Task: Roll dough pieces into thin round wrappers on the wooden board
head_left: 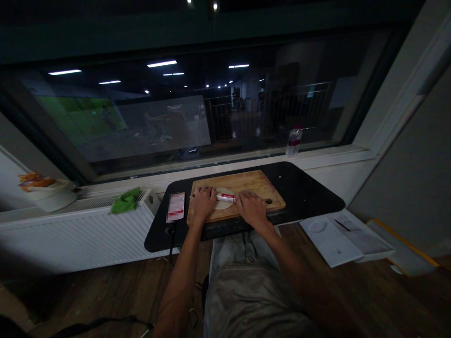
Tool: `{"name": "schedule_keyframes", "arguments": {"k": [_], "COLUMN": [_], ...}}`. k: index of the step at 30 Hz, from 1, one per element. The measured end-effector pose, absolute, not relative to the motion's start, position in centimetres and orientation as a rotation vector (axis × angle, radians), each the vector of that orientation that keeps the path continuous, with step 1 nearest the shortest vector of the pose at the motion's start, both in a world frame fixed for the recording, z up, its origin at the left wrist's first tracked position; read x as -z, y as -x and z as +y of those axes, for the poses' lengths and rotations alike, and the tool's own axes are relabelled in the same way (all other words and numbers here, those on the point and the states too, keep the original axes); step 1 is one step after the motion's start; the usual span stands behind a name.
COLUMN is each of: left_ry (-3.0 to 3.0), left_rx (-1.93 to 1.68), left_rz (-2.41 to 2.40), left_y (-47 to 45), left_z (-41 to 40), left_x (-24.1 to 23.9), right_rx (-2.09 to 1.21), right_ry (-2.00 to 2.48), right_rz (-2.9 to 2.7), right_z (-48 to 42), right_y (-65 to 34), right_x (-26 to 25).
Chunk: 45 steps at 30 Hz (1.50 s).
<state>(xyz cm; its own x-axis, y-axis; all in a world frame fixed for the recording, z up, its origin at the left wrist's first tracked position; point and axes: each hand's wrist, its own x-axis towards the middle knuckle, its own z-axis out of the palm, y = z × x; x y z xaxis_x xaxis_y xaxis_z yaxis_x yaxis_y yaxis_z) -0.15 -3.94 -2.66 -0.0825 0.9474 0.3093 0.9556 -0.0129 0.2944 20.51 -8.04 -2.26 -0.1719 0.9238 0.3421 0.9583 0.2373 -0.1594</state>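
A wooden cutting board [243, 182] lies on a black table. On it is a flat, pale round of dough [221, 205]. Across the dough runs a short rolling pin [226, 197], white with a red printed label. My left hand [204, 203] is closed over its left end and my right hand [251, 206] over its right end. Both palms face down, and the ends of the pin are hidden beneath them. Near the board's right edge, beside my right hand, is a dark hole in the wood.
A pink-and-white packet [175, 207] lies left of the board on the black table [306, 190]. On the windowsill stands a water bottle [293, 142]. A green cloth [126, 201] and a white pot [49, 195] rest by the radiator [88, 239]. A white box [347, 237] sits lower right.
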Motion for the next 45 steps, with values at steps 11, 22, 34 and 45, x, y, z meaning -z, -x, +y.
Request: {"name": "schedule_keyframes", "arguments": {"k": [11, 22, 34, 45], "left_ry": [2.129, 2.122, 2.124, 2.113], "left_rx": [0.692, 0.675, 0.653, 0.639], "left_rz": [-2.181, -2.199, -2.195, -2.184], "left_y": [0.4, 0.2, 0.2, 0.3], "left_z": [-3.8, -3.8, -4.1, -3.9], "left_x": [3.1, 2.8, 2.8, 3.0], "right_rx": [0.126, 0.133, 0.156, 0.122], "right_ry": [1.761, 1.731, 1.731, 1.702], "right_rz": [-2.129, -2.138, -2.163, -2.22], "right_z": [-5.1, -5.9, -7.0, -4.1], "right_y": [-20.7, -21.0, -20.5, -21.2], "right_x": [1.6, 2.2, 2.2, 1.5]}}
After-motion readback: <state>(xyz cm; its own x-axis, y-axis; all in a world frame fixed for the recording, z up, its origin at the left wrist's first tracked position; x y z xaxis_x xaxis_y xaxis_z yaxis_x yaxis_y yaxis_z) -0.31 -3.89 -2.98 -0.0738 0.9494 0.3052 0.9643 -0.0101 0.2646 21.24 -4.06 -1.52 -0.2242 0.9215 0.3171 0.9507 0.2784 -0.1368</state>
